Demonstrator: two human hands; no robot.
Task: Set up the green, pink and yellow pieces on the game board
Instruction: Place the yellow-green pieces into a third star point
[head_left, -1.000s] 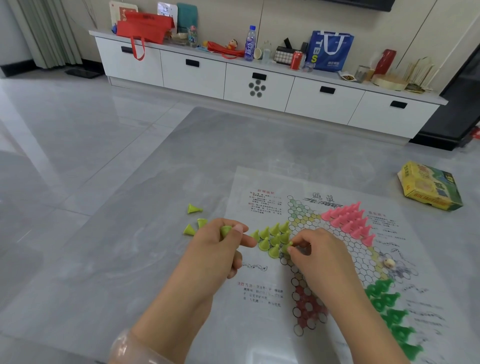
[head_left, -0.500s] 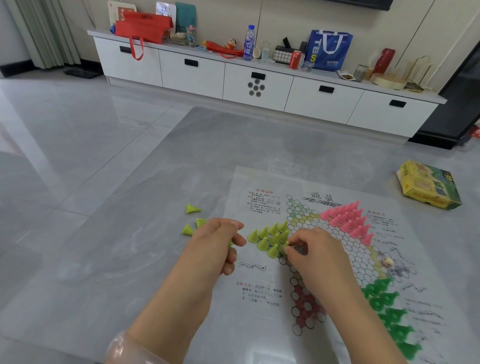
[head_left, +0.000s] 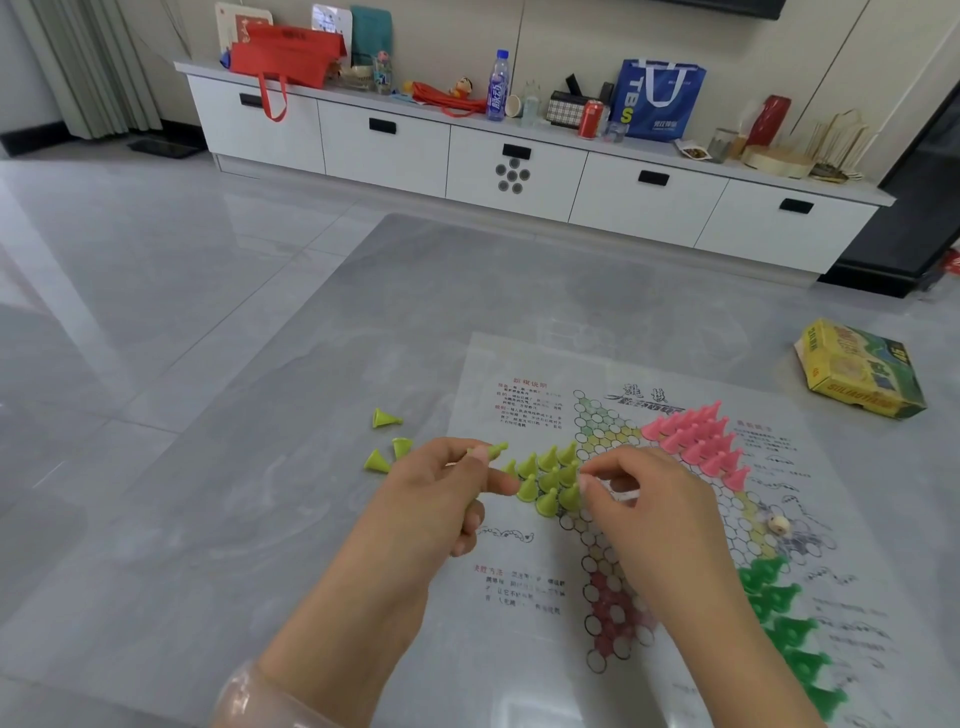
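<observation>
Now left hand pinches yellow piece.

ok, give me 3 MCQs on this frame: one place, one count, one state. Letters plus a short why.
1. Where is the yellow game box?
A. on the game board
B. on the table, off the board's far right corner
C. on the white cabinet

2. How many yellow pieces lie loose on the table left of the game board?
A. three
B. one
C. six

3. What is the left hand doing?
A. lying flat on the board
B. pinching a yellow piece
C. holding a pink piece

Answers:
1 B: the box sits on the grey surface beyond the sheet.
2 A: the three loose pieces are off the sheet.
3 B: the held yellow piece sticks out past its fingertips.
</observation>
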